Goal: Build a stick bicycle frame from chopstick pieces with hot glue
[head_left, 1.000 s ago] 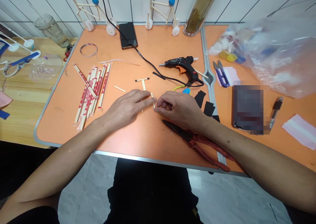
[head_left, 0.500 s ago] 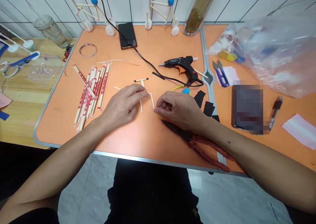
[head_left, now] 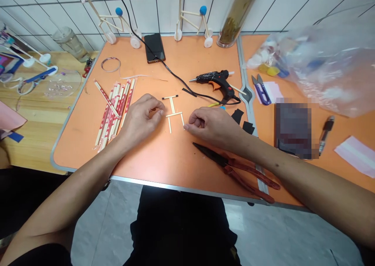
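Between your hands, a small flat figure of thin, cream-coloured sticks [head_left: 172, 106], topped by a black-ended bar, lies on the orange, grey-edged desk [head_left: 158, 160]. It should be light and stiff, though slim enough to snap and easy to nudge out of line; whether its joints are fixed doesn't show. Take a single stick by its sides, near the middle. Your right hand [head_left: 209, 127] has its fingers curled, thumb tip at the lower end of the figure's right leg; whether you pinch that stick or merely touch it, I cannot tell. Your left hand [head_left: 142, 115] is just beside the crossbar, fingers loosely bent, thumb and forefinger apart with nothing visible between them. Near your right wrist lie black-nosed pliers with dark red handles [head_left: 226, 164]; past your left, red-printed, clear-wrapped pale sticks [head_left: 107, 99]. Farther off rests a black glue gun with an orange trigger [head_left: 222, 79].
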A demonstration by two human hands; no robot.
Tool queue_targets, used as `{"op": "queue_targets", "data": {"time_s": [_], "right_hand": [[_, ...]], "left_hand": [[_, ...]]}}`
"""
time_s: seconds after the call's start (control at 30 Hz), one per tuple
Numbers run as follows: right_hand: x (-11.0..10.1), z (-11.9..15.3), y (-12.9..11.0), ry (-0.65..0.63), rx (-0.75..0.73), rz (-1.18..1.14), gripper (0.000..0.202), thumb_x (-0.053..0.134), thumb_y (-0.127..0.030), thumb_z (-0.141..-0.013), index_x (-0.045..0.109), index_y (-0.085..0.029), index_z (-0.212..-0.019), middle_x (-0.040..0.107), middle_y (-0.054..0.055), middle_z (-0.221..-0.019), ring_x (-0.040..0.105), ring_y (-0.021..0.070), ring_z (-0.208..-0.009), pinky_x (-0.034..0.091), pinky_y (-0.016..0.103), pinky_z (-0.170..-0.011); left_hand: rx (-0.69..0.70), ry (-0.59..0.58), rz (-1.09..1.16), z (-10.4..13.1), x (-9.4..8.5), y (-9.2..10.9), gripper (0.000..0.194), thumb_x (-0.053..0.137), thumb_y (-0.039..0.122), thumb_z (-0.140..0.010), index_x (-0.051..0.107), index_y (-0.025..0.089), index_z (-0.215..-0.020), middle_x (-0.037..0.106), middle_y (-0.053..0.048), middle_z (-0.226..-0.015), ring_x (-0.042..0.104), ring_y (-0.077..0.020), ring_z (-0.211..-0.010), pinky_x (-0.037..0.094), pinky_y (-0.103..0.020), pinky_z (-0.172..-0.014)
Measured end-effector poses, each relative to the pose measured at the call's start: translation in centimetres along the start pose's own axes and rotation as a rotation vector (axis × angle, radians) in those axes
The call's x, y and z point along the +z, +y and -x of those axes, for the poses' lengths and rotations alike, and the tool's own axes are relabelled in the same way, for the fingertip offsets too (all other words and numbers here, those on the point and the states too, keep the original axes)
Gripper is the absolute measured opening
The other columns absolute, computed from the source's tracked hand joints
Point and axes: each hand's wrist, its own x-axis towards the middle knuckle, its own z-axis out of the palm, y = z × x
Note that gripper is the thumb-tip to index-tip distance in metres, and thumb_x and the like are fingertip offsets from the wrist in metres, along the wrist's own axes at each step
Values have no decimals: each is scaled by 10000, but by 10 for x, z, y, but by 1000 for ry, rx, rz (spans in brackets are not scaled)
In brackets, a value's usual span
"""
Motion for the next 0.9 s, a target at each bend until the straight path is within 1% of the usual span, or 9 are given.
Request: {"op": "queue_targets", "data": {"time_s": [0.1, 0.17, 0.27, 0.37, 0.47, 0.53, 0.67, 0.8, 0.9], "right_hand": [[-1, -6, -8, -15, 66, 125, 274, 746, -395, -937, 598, -232, -773, 726, 55, -842, 571, 199, -734, 339, 354, -649], [1, -10, -15, -17, 99, 195, 286, 754, -408, -926, 588, -236, -769, 724, 69, -837, 542, 200, -708, 313, 354, -617], [2, -13, -25, -34, 129, 268, 229, 736, -381, -928, 627, -226, -800, 736, 97, -845, 547, 207, -698, 293, 347, -590], [1, -14, -34, -93, 182, 317, 169, 682, -354, -951, 696, -204, -873, 762, 119, -889, 614, 233, -750, 302, 344, -596], [-1, -14, -40, -152, 227, 339, 190, 618, -321, -969, 746, -184, -938, 782, 136, -926, 661, 257, -784, 307, 352, -600], [-1, -14, -41, -159, 226, 339, 210, 590, -282, -963, 769, -172, -974, 792, 151, -942, 672, 264, -779, 306, 359, -598], [0, -15, -40, -168, 217, 346, 245, 570, -226, -957, 792, -149, -1023, 810, 183, -999, 685, 268, -791, 297, 364, -606], [-1, -13, -42, -174, 182, 365, 248, 557, -176, -970, 785, -128, -1053, 812, 200, -1034, 709, 275, -851, 287, 367, -616], [0, -10, -44, -172, 164, 387, 269, 537, -148, -984, 777, -117, -1101, 814, 201, -1110, 730, 289, -925, 286, 375, -631]], "left_hand": [[-21, -26, -49, -10, -10, 2, 111, 685, 179, -976, 789, 197, -1012, 772, -65, -1034, 705, -215, -924, 560, -360, -808], [-40, -53, -104, -23, -10, 4, 105, 706, 204, -964, 800, 192, -1010, 773, -78, -1038, 711, -245, -944, 555, -391, -821], [-86, -117, -191, -51, -1, 5, 99, 738, 219, -941, 804, 191, -1009, 772, -100, -1062, 708, -280, -978, 546, -429, -859], [-186, -210, -251, -77, 13, 5, 98, 776, 259, -930, 800, 197, -1001, 773, -133, -1138, 704, -305, -1035, 535, -427, -873], [-254, -301, -274, -93, 25, 5, 74, 775, 238, -914, 799, 203, -975, 775, -142, -1183, 706, -311, -1063, 525, -419, -875], [-263, -334, -293, -99, 30, 5, 59, 754, 190, -903, 795, 206, -942, 777, -135, -1188, 705, -297, -1040, 515, -406, -861], [-228, -344, -305, -102, 35, 0, 134, 691, 96, -883, 750, 199, -821, 775, -122, -1107, 692, -278, -1002, 504, -386, -855], [-219, -295, -243, -98, 34, -9, 206, 648, 54, -871, 651, 204, -730, 759, -127, -1023, 682, -281, -978, 502, -402, -880], [-244, -233, -190, -93, 30, -12, 228, 658, 56, -870, 598, 214, -717, 751, -123, -986, 677, -289, -974, 506, -418, -908]]}}
